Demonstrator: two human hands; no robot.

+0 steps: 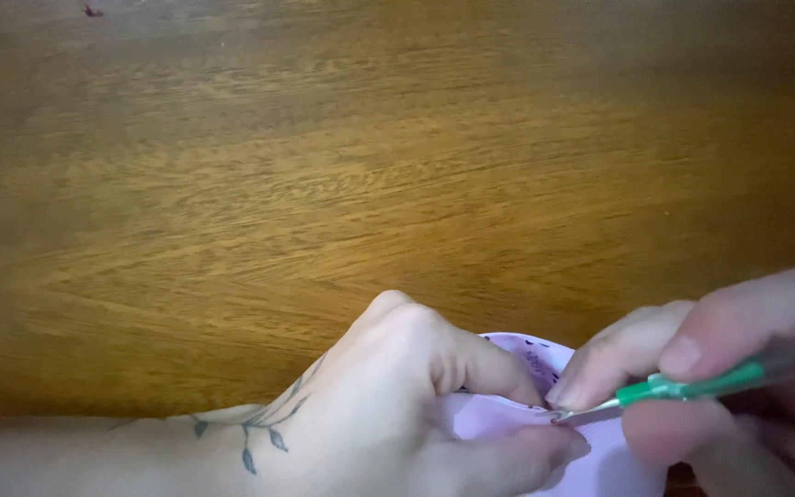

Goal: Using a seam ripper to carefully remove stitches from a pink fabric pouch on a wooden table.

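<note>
On the wooden table (324, 184), the left hand (388, 405) pinches a lilac fabric piece (508, 414) while the right hand (738, 368) grips a green-handled seam ripper (683, 388), tip at the seam, progress unclear.

Dim, warm, yellowish light, soft and even, without glare. Faint shadow under the left hand (388, 414) on the table (324, 184). Right hand (738, 368) blurred at the near edge; wood grain beyond the hands soft, darkening toward far corners.
</note>
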